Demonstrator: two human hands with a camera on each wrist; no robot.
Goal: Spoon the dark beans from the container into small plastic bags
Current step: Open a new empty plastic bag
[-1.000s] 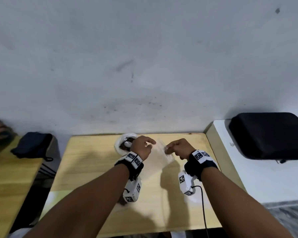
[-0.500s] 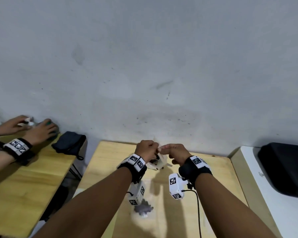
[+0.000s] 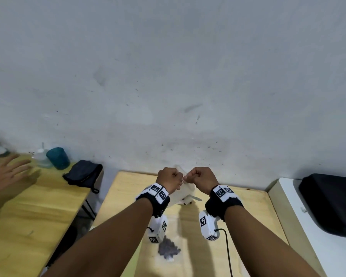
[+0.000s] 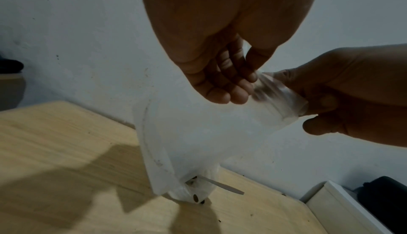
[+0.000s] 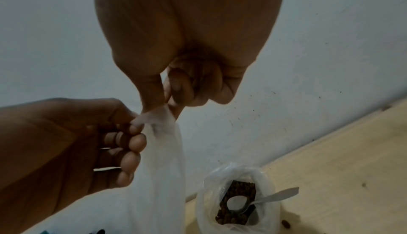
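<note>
Small plastic bag (image 4: 198,142): empty, clear, hanging in the air above the far middle of the wooden table (image 3: 248,216), mouth uppermost. Left hand (image 3: 169,179) and right hand (image 3: 203,177) each pinch the rim betw. thumb and curled fingers, knuckles nearly touching; left fingertips (image 5: 132,143) bunch one side, right thumb and forefinger hold the other. Step in hand, as judged: parting the two rim layers to open the mouth. To do it well: rub the layers apart w/ the thumb pads, then draw the hands slightly apart, keeping the rim level so the mouth stays round for the spoon.

Bean container (image 5: 237,201): under the hanging bag at the table's far edge, lined w/ loose clear plastic, dark beans (image 5: 240,187) inside, spoon (image 5: 264,201) resting in it, handle pointing right. Stray beans lie on the table just beside it; lower the bag close to the container before scooping.

Filled bag of beans (image 3: 169,249): flat on the near part of the table. Further out: black case (image 3: 332,202) far right, black pouch (image 3: 82,173) and teal cup (image 3: 58,157) on the left table
</note>
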